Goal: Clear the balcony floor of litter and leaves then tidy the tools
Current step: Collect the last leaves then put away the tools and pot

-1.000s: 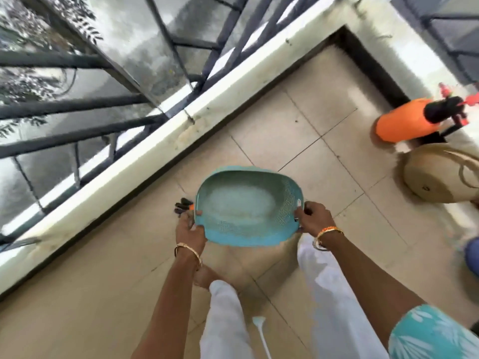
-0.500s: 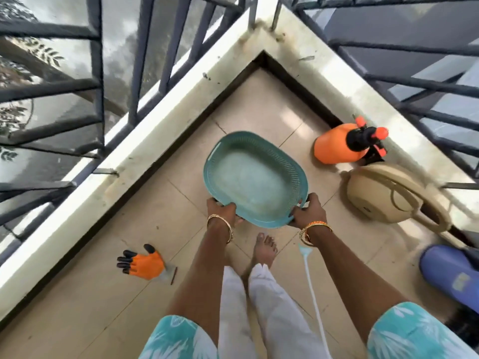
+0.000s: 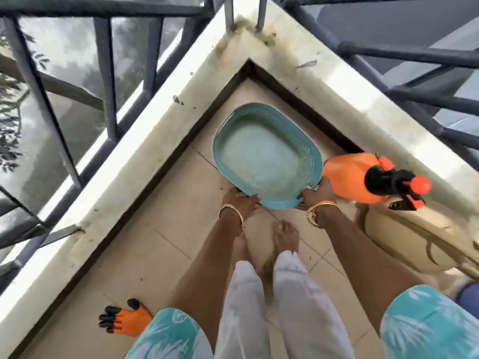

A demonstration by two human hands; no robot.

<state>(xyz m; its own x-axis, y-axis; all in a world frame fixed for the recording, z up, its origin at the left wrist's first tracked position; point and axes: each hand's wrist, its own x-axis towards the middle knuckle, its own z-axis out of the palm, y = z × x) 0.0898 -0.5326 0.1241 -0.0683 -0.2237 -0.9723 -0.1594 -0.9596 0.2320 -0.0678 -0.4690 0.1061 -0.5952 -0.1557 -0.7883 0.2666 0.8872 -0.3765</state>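
Observation:
A teal oval perforated basket (image 3: 267, 156) is held low over the floor in the balcony corner, and it looks empty. My left hand (image 3: 239, 200) grips its near rim on the left. My right hand (image 3: 317, 194) grips the near rim on the right, beside an orange spray bottle (image 3: 350, 174) with a black and red pump head. An orange glove with black fingertips (image 3: 124, 321) lies on the tiles at the lower left.
A beige round container with a handle (image 3: 420, 239) stands right of my feet, and a blue thing (image 3: 466, 294) shows at the right edge. The cream parapet (image 3: 160, 141) with dark railings closes the corner on both sides. Small specks dot the beige tiles.
I have stepped further into the corner with the basket, which now sits closer to the parapet corner and right next to the spray bottle. Both hands keep their grip.

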